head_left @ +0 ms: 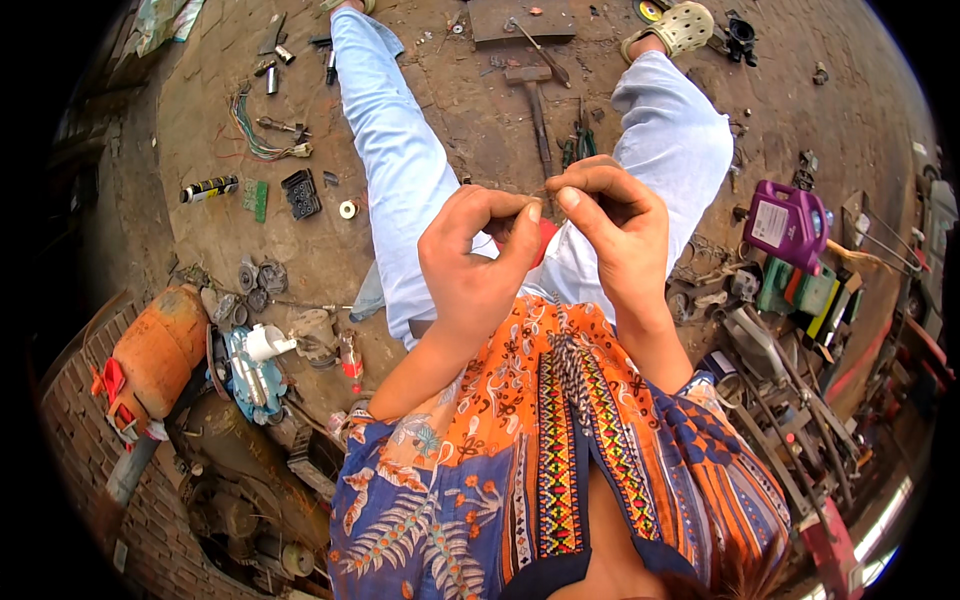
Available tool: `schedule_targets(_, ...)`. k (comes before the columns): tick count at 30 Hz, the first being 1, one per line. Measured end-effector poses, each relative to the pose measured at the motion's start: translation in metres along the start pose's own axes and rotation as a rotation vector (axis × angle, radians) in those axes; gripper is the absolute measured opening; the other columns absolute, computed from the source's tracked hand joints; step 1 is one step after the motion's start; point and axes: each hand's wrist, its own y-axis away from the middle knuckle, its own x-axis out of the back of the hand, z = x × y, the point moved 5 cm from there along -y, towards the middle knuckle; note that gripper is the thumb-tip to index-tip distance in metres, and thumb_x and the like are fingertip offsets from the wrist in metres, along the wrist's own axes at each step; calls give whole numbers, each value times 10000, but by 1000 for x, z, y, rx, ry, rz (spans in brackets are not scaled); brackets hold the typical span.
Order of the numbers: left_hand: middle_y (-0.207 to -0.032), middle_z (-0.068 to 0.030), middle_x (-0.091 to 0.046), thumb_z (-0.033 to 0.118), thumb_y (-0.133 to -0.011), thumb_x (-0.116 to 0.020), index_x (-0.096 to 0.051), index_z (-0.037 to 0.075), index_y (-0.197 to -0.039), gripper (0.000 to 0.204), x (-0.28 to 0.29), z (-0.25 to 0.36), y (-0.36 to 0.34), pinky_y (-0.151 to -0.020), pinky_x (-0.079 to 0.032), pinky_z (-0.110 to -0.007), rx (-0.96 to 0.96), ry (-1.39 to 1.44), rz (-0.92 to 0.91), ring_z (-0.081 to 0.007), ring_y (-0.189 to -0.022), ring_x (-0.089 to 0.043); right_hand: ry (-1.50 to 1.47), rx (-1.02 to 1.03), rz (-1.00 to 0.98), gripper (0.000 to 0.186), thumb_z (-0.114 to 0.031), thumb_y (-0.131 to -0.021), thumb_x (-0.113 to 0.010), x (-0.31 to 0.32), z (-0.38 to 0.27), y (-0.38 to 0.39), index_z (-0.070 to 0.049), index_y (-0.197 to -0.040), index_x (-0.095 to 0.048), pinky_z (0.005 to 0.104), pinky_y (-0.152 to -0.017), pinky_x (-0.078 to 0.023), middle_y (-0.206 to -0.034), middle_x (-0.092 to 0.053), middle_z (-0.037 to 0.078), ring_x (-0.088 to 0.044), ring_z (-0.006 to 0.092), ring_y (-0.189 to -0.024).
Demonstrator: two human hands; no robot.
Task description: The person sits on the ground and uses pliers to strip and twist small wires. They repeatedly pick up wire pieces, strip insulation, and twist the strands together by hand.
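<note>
In the middle of the head view my left hand (472, 250) and my right hand (620, 230) meet in front of me, both with thumb and forefinger pinched. Something small and thin is between their fingertips, too small to name. The tips are close, and I cannot tell if they touch. Behind them a red object (545, 240) shows partly, between my legs in pale trousers (390, 130). Just beyond my hands, a hammer (537, 115) and green-handled pliers (582, 135) lie on the dirty floor (200, 140).
At left are a wire bundle (250, 130), a spray can (208, 189), small parts and an orange cylinder (160, 350). At right stand a purple jug (790, 230) and piles of metal parts and tools (780, 370). A flat metal plate (525, 22) lies ahead.
</note>
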Motion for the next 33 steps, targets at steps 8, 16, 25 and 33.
schedule_targets(8,-668,-25,-581,24,-780,-641,-616,-7,-749,50,-4,-10,1,-530,-407,-216,172,195,-52,-76,-584,-515,144,86,33,58,-47,-776,-651,0,0,-2,-19,-824,-665,212,-625,-380,-846,-593,19,-478,63,-714)
schedule_targets(16,-623,1,-522,103,-833,-565,-592,12,-762,119,-18,-40,7,-509,-348,-211,744,920,-241,-60,-549,-442,410,256,47,75,-48,-754,-641,-3,-10,-3,-41,-824,-667,258,-629,-428,-843,-601,58,-535,145,-732)
schedule_targets(25,-616,2,-444,142,-867,-516,-506,38,-718,182,-17,-40,7,-597,-351,-255,766,967,-301,-100,-594,-399,526,351,70,100,-34,-741,-653,-1,-17,-3,-53,-838,-661,290,-633,-452,-856,-602,69,-554,187,-801)
schedule_targets(33,-711,-18,-611,74,-831,-604,-646,-4,-843,89,-9,-23,2,-599,-403,-230,431,480,-142,-96,-633,-516,657,415,46,123,-36,-677,-690,0,-24,-5,-66,-786,-642,326,-692,-438,-826,-596,51,-549,218,-798)
